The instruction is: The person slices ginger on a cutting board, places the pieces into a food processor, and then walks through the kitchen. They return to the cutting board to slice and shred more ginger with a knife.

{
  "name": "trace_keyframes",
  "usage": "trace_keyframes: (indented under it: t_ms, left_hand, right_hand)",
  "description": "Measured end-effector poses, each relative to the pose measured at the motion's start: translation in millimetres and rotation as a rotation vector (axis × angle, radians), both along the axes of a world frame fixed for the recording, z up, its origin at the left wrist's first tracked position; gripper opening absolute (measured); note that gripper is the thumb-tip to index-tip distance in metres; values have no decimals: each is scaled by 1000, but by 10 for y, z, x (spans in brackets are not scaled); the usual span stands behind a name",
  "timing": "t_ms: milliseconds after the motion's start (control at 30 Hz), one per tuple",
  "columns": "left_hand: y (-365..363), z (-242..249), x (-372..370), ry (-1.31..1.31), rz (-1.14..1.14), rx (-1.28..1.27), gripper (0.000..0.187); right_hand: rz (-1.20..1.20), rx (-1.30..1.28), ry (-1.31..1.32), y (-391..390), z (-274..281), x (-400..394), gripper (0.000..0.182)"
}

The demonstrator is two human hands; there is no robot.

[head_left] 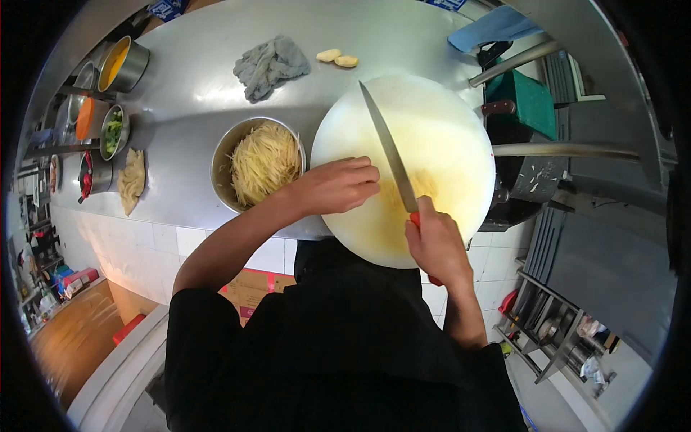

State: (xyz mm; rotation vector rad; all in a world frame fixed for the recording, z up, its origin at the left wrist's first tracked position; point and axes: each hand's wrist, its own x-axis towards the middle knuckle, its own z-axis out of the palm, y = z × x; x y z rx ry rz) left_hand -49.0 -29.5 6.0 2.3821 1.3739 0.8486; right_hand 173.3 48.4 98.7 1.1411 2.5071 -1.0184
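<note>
My right hand [439, 245] is closed round the red handle of a long kitchen knife [389, 147], whose blade points up and left across the round white cutting board [461, 137]. By the blade's lower end, a small heap of pale yellow shreds [425, 180] lies on the board. Over the board's left side is my left hand [342, 186], its fingers curled in; whatever they may hold is hidden. Close to my left forearm stands a metal pot [222, 191] filled with pale yellow shreds [263, 165] that look like potato.
Behind the pot lies a crumpled grey cloth [272, 66], with two peeled yellowish pieces [338, 58] beside it. Containers, including a bowl of chopped greens [114, 133], line the left end of the steel table [180, 93]. A rail [561, 150] and a green holder [522, 101] adjoin the board's right.
</note>
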Motion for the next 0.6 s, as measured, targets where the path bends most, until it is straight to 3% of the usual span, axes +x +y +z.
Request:
trace_keyframes:
  t_ms: [100, 233, 433, 500, 600]
  left_hand:
    - [19, 152, 70, 82, -8, -107, 6]
    - [-105, 193, 249, 211, 26, -221, 7]
    - [-348, 291, 522, 284, 37, -157, 12]
    - [-237, 555, 580, 131, 60, -116, 13]
    - [263, 1027, 846, -187, 102, 242, 12]
  right_hand:
    - [21, 118, 98, 160, 129, 110, 19]
    - [16, 347, 16, 366, 148, 187, 23]
    - [-40, 557, 106, 590, -233, 526, 36]
    - [-66, 590, 235, 631, -430, 646, 38]
    - [-60, 633, 328, 567, -545, 750, 35]
